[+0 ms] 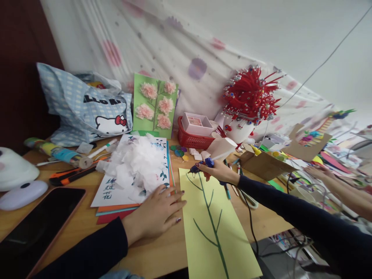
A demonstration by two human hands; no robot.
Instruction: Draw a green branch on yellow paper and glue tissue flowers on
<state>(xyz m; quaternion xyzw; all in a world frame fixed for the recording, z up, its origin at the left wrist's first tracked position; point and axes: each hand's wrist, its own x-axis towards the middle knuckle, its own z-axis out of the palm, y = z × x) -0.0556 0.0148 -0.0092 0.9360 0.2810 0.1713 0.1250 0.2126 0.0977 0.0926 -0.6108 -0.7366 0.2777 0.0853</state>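
My right hand [216, 170] grips a blue glue gun [200, 166], its nozzle close over the upper left of a yellow sheet [200, 240]. Whether the nozzle touches the paper I cannot tell. A dark green branch with several side twigs is drawn on that sheet. My left hand [158, 207] lies with fingers spread at the sheet's left edge, holding nothing. Just beyond it, a heap of white tissue-paper pieces [139, 162] rests on a stack of coloured paper, whose top sheet [101, 195] is white with green writing.
A green card with pink paper flowers [155, 104] leans at the back, beside a red basket [194, 139]. At left lie a phone [43, 228] and orange-black cutters [72, 174]. The gun's black cord [251, 223] hangs over the right edge. Another person's arm [340, 186] reaches in from the right.
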